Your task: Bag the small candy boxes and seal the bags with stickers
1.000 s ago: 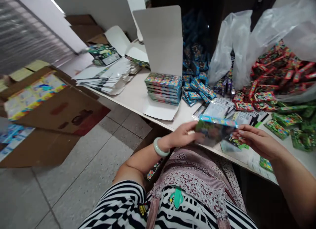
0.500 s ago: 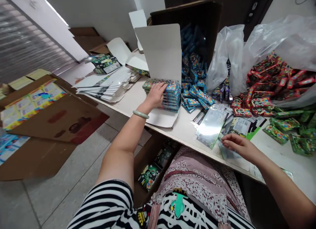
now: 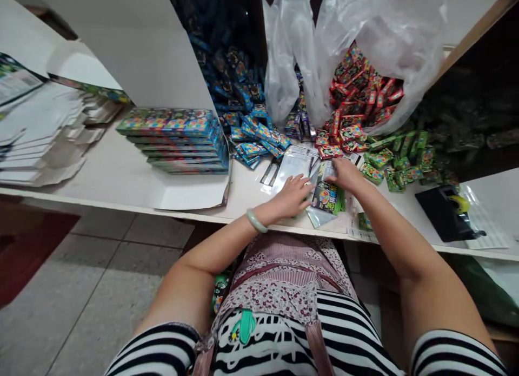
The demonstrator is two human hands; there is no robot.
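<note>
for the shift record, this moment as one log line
left hand: over clear packaging; right hand: at printed packaging; stacked packs: on white card; red packets: at mouth of plastic bag

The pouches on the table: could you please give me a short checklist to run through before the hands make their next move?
1. Left hand at the pouches: ok, laid over their near part.
2. Right hand at the printed pouch: ok, by its far end; whether it grips it, cannot tell.
3. Pouches squared up: not ok, they lie spread and overlapping.
4. Stack clear of both hands: ok, it stands apart, left of them.
5. Blue packets, red packets and green packets in neat rows: not ok, loosely heaped.
6. Tape dispenser clear of both hands: ok, off to the right.
</note>
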